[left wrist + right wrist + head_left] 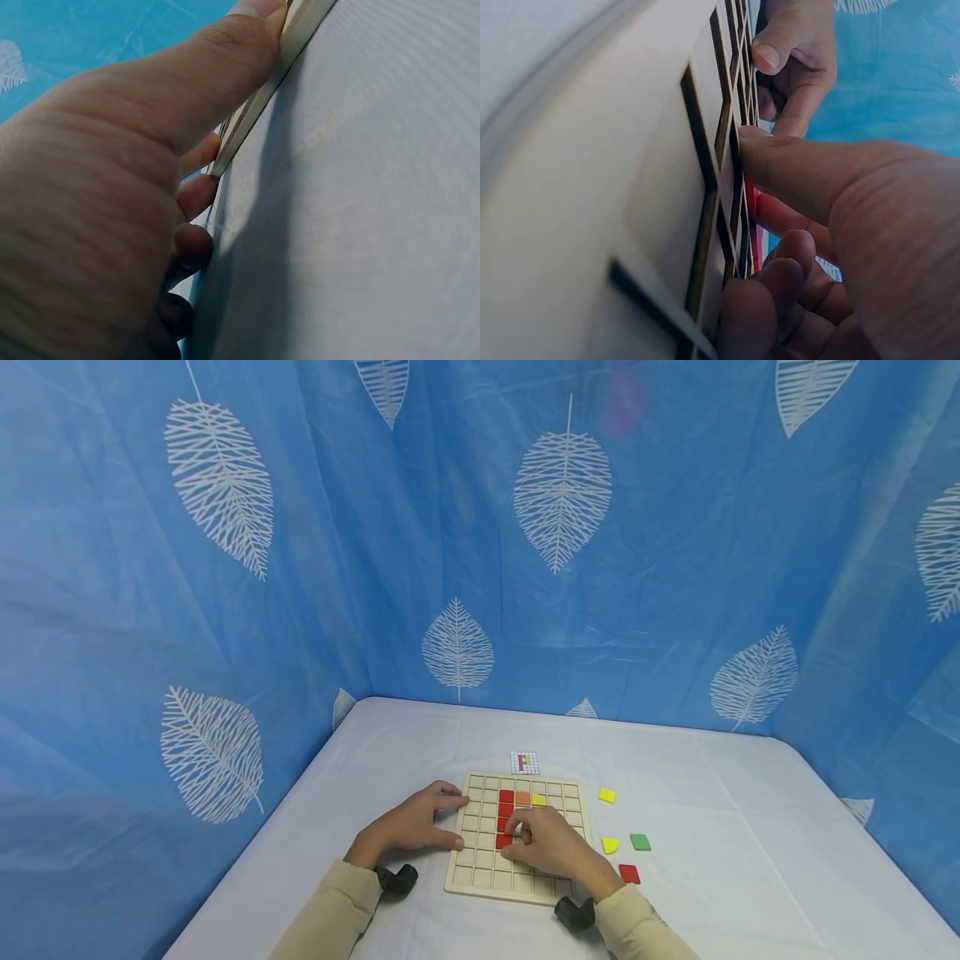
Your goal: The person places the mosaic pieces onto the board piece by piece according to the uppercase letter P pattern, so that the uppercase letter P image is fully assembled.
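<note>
A wooden grid board (483, 878) lies on the table. My left hand (412, 818) rests at its left edge, thumb and fingers spread; in the left wrist view the thumb (232, 52) touches the rim. Over the board's middle, my right hand (551, 843) pinches a red square tile (503, 841) between thumb and index finger, low in a column of red tiles (506, 797). The other right fingers curl in toward the palm. Right of the column's top sit an orange tile (522, 797) and a yellow tile (538, 799), partly behind the right hand.
A small pattern card (524, 763) lies beyond the board's far edge. To the right are a yellow square tile (607, 795), a yellow rounded tile (611, 845), a green tile (640, 842) and a red tile (629, 873). A blue leaf-print curtain (525, 643) surrounds the white table (750, 860).
</note>
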A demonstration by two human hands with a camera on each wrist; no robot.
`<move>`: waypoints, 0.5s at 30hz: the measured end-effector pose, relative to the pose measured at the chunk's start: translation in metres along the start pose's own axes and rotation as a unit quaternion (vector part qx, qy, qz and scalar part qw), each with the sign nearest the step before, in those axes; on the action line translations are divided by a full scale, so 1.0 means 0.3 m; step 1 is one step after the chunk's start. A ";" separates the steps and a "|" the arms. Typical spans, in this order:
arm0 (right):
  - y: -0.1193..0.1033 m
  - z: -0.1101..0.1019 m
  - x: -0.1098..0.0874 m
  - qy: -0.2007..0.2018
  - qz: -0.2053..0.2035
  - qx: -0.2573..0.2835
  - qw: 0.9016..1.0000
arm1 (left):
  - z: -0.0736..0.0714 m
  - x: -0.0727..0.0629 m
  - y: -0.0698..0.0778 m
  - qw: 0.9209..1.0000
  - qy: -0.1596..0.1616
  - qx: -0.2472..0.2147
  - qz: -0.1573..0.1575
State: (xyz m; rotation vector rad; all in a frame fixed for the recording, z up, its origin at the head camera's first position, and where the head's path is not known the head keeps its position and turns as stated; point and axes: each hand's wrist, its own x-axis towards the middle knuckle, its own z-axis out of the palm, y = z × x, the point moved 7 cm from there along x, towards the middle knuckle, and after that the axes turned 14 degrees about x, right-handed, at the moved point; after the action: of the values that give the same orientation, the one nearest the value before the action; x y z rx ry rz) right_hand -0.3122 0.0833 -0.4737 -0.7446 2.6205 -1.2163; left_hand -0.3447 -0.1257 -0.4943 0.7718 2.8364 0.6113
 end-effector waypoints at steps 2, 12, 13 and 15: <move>-0.001 -0.001 0.000 -0.002 -0.003 -0.004 1.000 | 0.000 0.000 0.000 1.000 0.001 0.002 0.002; -0.002 -0.006 -0.004 0.001 -0.007 0.000 1.000 | -0.001 0.000 0.002 1.000 0.002 0.000 0.003; -0.001 -0.006 -0.004 0.002 -0.006 0.001 1.000 | -0.002 0.000 0.002 1.000 0.002 0.001 0.003; 0.000 -0.006 -0.004 0.004 -0.004 0.001 1.000 | -0.001 -0.001 0.003 1.000 0.002 0.001 0.003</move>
State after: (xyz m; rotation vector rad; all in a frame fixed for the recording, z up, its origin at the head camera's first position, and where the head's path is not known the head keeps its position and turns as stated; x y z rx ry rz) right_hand -0.3118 0.0852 -0.4725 -0.7520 2.6246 -1.2263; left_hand -0.3441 -0.1253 -0.4937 0.7809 2.8391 0.6114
